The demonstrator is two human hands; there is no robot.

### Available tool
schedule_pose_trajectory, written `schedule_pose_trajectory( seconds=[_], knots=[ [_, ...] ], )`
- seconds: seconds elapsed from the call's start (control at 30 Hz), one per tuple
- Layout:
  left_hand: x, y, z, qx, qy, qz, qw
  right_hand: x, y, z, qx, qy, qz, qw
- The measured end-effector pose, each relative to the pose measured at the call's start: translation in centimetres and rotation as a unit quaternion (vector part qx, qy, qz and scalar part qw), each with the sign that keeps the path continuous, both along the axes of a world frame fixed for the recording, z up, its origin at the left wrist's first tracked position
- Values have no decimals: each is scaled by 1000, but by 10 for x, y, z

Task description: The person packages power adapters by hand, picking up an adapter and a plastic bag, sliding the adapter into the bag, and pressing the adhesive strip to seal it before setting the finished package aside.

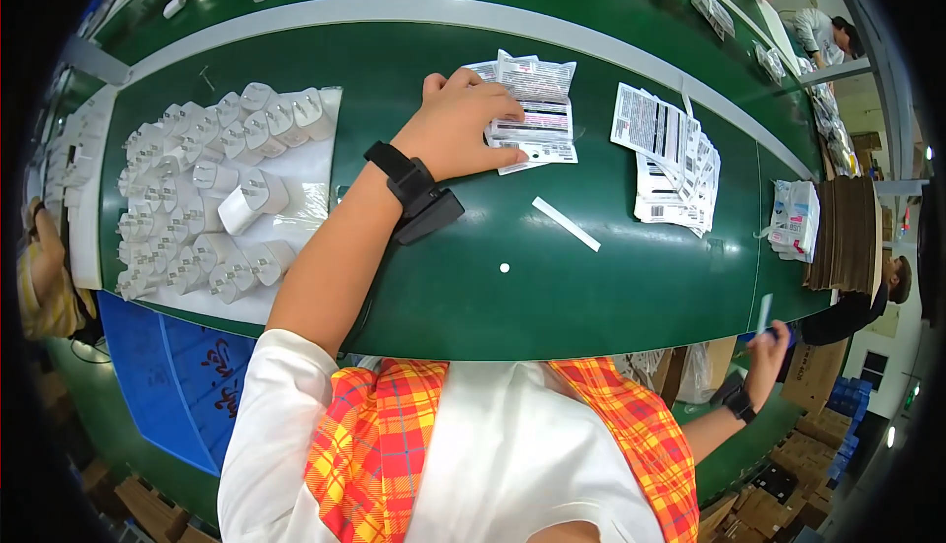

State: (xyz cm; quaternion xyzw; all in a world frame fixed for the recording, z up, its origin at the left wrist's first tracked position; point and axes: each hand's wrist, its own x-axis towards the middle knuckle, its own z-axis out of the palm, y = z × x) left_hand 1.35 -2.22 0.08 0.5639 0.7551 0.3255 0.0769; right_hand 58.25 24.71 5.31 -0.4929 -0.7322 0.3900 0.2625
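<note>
Hands at green worktable [443, 292].
Left hand [465, 129]: half-open, fingers spread over printed cards [537, 114] on worktable. Right hand [767, 358]: closed on pale strip [765, 312] at worktable's near right edge.

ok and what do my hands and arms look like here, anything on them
Both the left hand and the right hand are ungloved. A black strap with a boxy dark module circles the left wrist; a dark band with a similar module is on the right. The left sleeve is white; the right sleeve isn't visible.
</note>
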Motion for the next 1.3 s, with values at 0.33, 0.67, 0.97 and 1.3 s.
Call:
schedule_pose_trajectory(
  seconds=[0.33, 0.67, 0.97, 1.3],
  knots=[
    [5, 9, -10, 28, 161, 49, 985, -264, -85, 60, 242, -137, 229, 933],
    [0, 14, -13, 47, 136, 153, 978, -443, -62, -92, 390, -27, 374, 841],
    [-9, 23, -21, 25, 77, 212, 974, -451, -57, -80, 244, -92, 383, 886],
    [-16, 18, -15, 75, -41, 206, 975, -483, -61, -47, 74, -110, 397, 908]
  ],
)
